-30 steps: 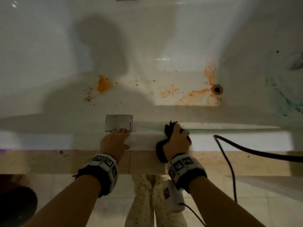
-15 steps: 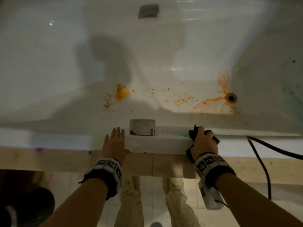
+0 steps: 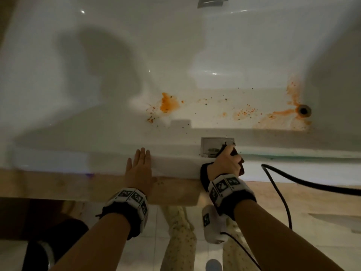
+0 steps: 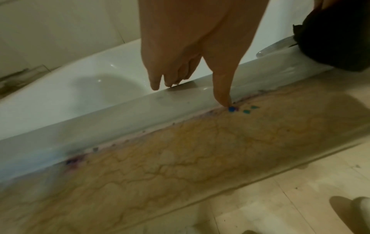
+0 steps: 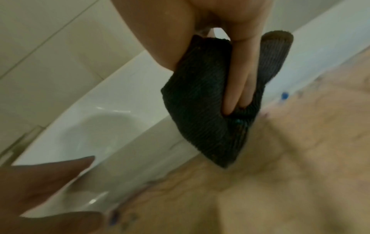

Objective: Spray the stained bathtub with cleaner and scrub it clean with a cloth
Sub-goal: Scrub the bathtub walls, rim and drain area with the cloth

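Note:
The white bathtub (image 3: 97, 85) has orange stains (image 3: 168, 103) on its floor, with more orange streaks by the drain (image 3: 303, 110). My left hand (image 3: 139, 165) lies flat on the near rim with straight fingers; in the left wrist view (image 4: 192, 76) its thumb touches the rim's outer edge. My right hand (image 3: 226, 163) grips a dark ribbed cloth (image 5: 200, 102) against the rim, beside a metal plate (image 3: 214, 145). Part of the cloth (image 3: 204, 175) hangs below my right wrist.
A tan marble ledge (image 3: 58, 184) runs along the tub's front, with blue spots (image 4: 231, 109) at its seam. A black hose (image 3: 293, 182) crosses the rim to the right. My patterned trouser legs (image 3: 179, 241) and a dark object (image 3: 48, 241) are on the floor.
Both hands slid left along the rim. The left hand went from below the metal plate to well left of it. The right hand brought the cloth up to the plate.

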`<action>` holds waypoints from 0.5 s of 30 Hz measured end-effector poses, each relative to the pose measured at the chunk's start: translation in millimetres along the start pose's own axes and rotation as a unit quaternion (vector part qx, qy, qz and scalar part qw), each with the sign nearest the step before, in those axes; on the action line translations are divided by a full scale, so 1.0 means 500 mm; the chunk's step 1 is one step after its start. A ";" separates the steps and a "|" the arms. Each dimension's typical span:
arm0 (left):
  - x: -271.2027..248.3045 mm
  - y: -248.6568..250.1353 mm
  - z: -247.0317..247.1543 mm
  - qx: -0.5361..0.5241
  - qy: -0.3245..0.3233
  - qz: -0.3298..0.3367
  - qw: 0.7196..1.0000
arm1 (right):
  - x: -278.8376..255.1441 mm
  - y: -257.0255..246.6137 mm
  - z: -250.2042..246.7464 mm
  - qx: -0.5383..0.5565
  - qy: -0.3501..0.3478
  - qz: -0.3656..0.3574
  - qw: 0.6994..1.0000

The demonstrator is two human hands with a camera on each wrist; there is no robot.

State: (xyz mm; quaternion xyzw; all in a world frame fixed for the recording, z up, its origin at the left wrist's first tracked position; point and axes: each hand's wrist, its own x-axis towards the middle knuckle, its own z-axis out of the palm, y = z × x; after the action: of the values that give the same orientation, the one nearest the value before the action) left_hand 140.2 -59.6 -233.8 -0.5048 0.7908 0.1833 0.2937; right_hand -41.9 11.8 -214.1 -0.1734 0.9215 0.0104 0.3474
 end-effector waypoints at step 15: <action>0.006 -0.257 -0.041 -0.014 -0.016 -0.211 0.977 | -0.191 -0.315 0.172 -0.027 -0.167 -0.397 0.902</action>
State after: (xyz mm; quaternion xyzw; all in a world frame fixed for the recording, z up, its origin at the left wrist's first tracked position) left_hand 250.1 -128.1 -219.1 -0.6615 0.6590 0.1359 0.3312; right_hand 131.0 -94.4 -201.9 -0.5299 0.7040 -0.0744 0.4670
